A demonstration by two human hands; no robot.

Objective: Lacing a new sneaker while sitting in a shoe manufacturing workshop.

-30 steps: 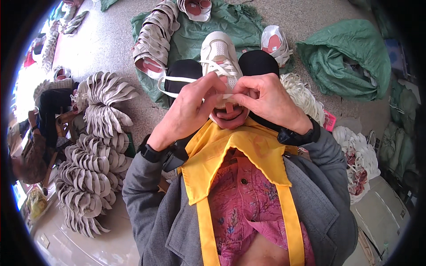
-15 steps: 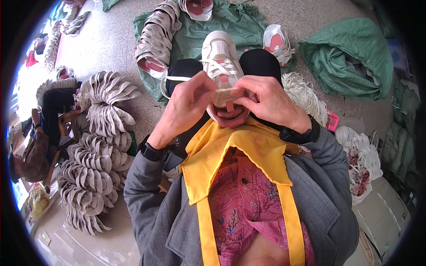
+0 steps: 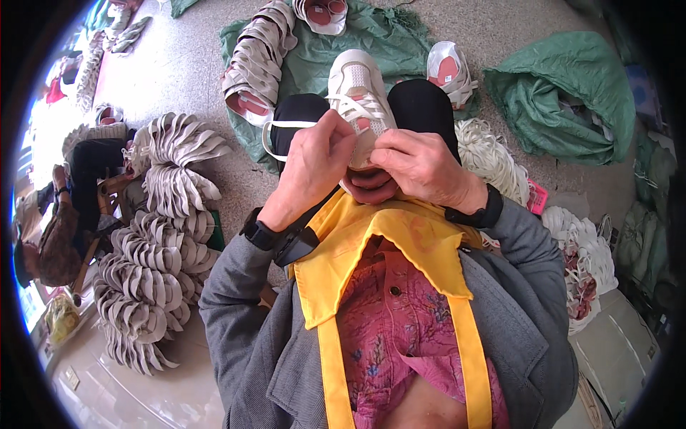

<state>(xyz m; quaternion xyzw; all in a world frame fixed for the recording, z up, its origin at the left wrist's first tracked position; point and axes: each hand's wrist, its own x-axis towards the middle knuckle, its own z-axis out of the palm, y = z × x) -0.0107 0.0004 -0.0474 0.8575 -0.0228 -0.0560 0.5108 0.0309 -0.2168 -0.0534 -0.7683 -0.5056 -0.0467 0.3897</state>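
Observation:
A white sneaker (image 3: pixel 355 75) with a mesh toe is wedged between my knees, toe pointing away from me. White shoelace (image 3: pixel 351 107) crosses its upper part, and a loose loop of lace (image 3: pixel 269 139) runs out left, passing behind my left hand. The sneaker's pale tongue (image 3: pixel 363 149) stands raised between my hands. My left hand (image 3: pixel 314 161) is closed, its fingertips at the tongue's left edge. My right hand (image 3: pixel 425 168) pinches the tongue's right edge. Below the tongue shows the shoe's reddish-pink opening (image 3: pixel 370 187).
Stacked grey-white shoe uppers (image 3: pixel 153 279) pile up at left. More shoes (image 3: pixel 257 64) lie on green sheeting (image 3: pixel 343 57) ahead. A green sack (image 3: pixel 564 100), bundled white laces (image 3: pixel 489 154) and a pink box (image 3: pixel 537 194) are at right. Another person (image 3: pixel 61 236) sits far left.
The tongue, folded over between my fingers before, now stands up flatter against the laces. My right hand has shifted slightly left, and my left hand's fingers have closed up more.

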